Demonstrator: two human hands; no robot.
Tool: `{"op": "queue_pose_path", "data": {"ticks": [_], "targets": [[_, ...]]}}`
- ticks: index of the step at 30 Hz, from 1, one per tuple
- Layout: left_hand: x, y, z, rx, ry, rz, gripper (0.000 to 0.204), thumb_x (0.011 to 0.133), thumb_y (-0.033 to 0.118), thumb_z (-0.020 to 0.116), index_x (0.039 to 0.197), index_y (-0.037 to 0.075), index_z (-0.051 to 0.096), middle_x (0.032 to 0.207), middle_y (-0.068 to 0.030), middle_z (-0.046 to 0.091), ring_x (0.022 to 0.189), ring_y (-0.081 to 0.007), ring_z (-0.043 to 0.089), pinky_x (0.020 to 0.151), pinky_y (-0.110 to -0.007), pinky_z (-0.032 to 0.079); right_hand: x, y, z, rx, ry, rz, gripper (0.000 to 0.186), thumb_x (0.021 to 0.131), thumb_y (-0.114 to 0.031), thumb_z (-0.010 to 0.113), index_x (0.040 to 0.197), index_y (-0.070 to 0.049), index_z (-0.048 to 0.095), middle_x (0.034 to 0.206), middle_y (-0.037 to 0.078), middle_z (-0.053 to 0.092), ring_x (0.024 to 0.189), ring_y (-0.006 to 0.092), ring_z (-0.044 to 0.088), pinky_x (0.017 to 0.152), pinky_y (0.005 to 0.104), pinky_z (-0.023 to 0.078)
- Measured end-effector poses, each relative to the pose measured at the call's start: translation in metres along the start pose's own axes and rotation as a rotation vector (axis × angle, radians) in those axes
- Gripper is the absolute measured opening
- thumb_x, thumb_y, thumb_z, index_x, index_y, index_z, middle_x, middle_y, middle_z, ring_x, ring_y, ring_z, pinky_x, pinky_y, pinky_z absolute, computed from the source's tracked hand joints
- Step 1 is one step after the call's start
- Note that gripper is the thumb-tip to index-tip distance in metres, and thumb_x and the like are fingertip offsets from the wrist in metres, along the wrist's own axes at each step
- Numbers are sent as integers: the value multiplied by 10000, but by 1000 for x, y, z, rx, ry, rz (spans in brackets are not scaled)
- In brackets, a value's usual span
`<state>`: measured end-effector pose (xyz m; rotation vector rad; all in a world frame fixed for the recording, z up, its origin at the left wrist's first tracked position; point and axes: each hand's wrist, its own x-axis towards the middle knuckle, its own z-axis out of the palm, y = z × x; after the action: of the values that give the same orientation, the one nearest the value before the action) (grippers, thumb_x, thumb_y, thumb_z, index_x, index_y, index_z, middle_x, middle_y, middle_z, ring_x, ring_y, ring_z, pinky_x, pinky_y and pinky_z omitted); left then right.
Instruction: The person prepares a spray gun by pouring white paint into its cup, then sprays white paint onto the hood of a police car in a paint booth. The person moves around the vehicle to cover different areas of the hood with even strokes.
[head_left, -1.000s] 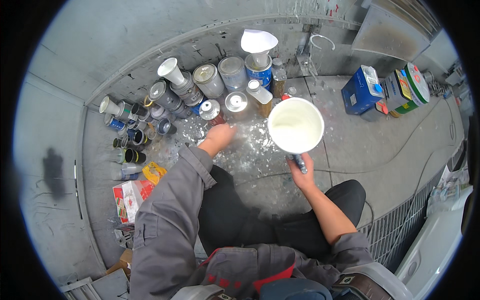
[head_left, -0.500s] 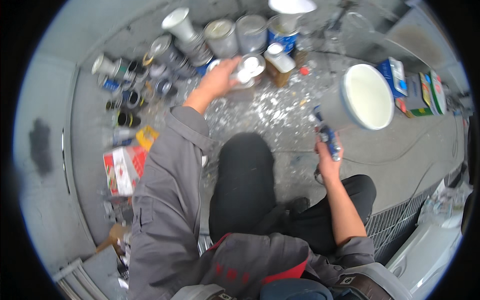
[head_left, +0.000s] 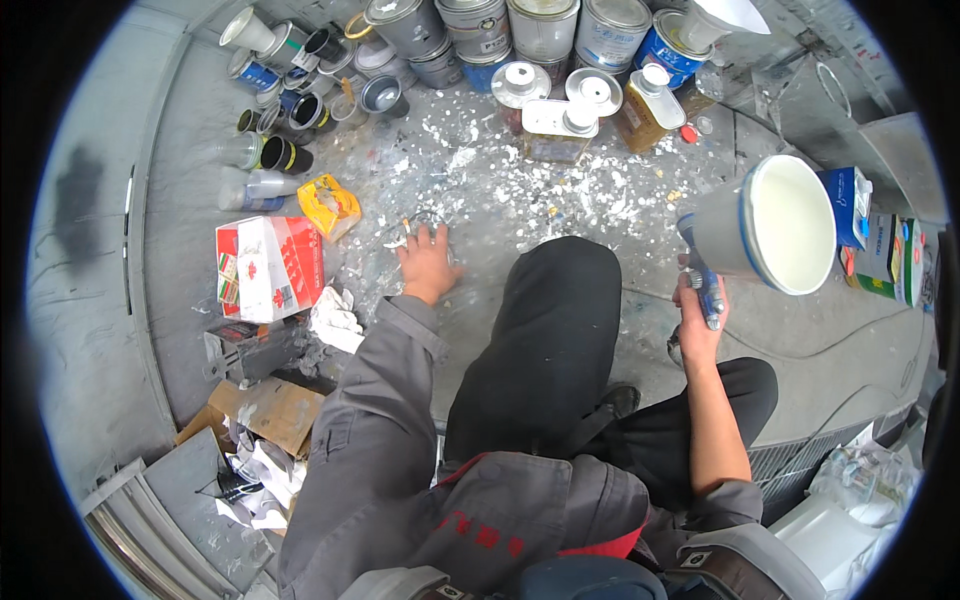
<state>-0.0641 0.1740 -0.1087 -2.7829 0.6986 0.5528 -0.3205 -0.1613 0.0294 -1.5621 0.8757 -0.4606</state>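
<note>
My right hand (head_left: 697, 315) is wrapped round the handle of a blue and silver spray gun (head_left: 708, 283), held off the floor at my right. A large pale cup (head_left: 708, 230) with a whitish, round top sits at the gun's upper end. I cannot tell whether that top is paint or a lid. My left hand (head_left: 428, 268) reaches low over the paint-spattered floor, fingers spread, with nothing in it. Just beyond its fingertips lies a small thin stick (head_left: 407, 226). A yellow bag (head_left: 329, 207) and a red and white box (head_left: 268, 268) lie to its left.
Paint cans (head_left: 545, 32) line the back wall, with a rectangular tin (head_left: 556, 147) and a brownish bottle (head_left: 648, 112) in front. Cups and dark jars (head_left: 287, 155) stand at left. A cardboard box (head_left: 270, 412) holds crumpled paper. A cable (head_left: 800, 355) crosses the floor at right.
My left hand has come back from beside the tins at the rear to the floor nearer me. The view has shifted left and nearer; my right hand keeps its grip on the spray gun.
</note>
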Motion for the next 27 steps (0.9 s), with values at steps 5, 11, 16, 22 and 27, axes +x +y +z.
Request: {"op": "queue_pose_path", "data": {"ticks": [5,11,16,22,27], "targets": [[23,-24,34,-262,-184,-229,874,773,606,821,1482,193,519,1445,-205,531,1247,-488,563,1083,-631,414,0,8,-1,-24,-46,-20,323,932,-40,626,1249,16,654,1090,46,677,753,92,563,695,266,476],[39,-50,6,-2143,-527,-909,860,903,774,594,1491,153,513,1408,-245,583,1210,-539,582,1048,-703,425,0,7,-4,-2,-46,-7,332,929,-46,630,1254,8,672,950,15,658,728,93,546,690,264,465],[31,37,-114,-2601,-450,-299,785,985,655,569,1512,83,462,1470,-255,537,1280,-547,540,1088,-693,436,5,41,-5,-86,-90,-55,430,921,-37,698,1343,11,634,1130,87,682,1019,161,622,909,317,499],[-9,174,-320,-2102,43,663,605,1037,402,630,1501,78,416,1478,-178,509,1330,-367,556,1137,-508,453,15,31,3,-84,-57,-121,518,893,-60,730,1386,30,600,1291,209,685,1200,308,663,1043,387,497],[-38,207,-354,-1071,398,876,781,828,279,852,1447,36,443,1396,-191,497,1246,-315,572,1077,-427,471,23,11,-3,-118,-24,-168,487,890,-96,712,1367,-48,623,1279,191,681,1170,358,670,999,395,519]]}}
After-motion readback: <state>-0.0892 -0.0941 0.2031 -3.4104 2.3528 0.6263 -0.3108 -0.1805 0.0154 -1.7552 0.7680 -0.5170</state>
